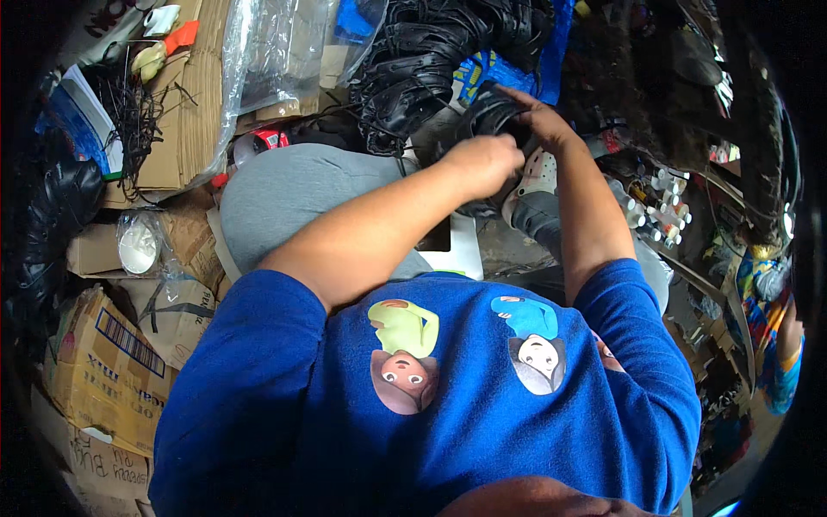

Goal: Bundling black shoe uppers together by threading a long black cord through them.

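Both of my hands meet over a black strappy piece point(493, 109) that looks like a sandal upper, beyond my knees. Its far right edge is gripped by my right hand point(544, 123), with the fingers reaching over it. My left hand point(489, 164), slightly blurred, is closed just on the near side of the piece; whatever its fingers hold is too small or hidden to make out. Right behind lies a large bundle of similar black strappy pieces point(422, 56). Below my right hand a light clog point(538, 177) with holes shows on my foot.
Flattened cardboard point(189, 112) and clear plastic sheeting point(280, 56) lie at the far left. Cardboard boxes point(112, 370) stand at the near left. Several small white-capped bottles point(659, 207) cluster on the right. Another person's colourful sleeve point(782, 379) shows at the right rim.
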The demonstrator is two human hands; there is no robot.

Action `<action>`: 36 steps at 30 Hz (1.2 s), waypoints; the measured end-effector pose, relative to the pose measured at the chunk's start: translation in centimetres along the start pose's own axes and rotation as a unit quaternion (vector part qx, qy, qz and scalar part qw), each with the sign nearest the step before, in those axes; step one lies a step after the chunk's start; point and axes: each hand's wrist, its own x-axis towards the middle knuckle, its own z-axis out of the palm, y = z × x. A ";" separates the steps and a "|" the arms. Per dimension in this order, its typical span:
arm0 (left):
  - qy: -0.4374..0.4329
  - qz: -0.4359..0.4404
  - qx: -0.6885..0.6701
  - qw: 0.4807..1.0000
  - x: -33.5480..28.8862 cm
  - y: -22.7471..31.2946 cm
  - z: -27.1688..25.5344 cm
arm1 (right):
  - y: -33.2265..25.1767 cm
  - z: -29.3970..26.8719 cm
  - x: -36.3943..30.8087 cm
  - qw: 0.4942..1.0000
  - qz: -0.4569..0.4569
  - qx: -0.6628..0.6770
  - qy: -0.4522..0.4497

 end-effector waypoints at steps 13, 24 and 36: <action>-0.157 -0.120 0.000 0.980 -0.1 0.4 -2.3 | 9.4 7.3 10.0 0.967 -0.002 0.249 0.051; -0.114 -0.190 -0.022 0.975 0.9 1.5 -6.7 | 5.2 10.1 13.2 0.933 0.056 -0.162 0.315; 0.021 -0.178 0.024 0.984 -0.2 1.0 -10.5 | 2.4 4.4 14.0 0.869 0.183 -0.453 -0.077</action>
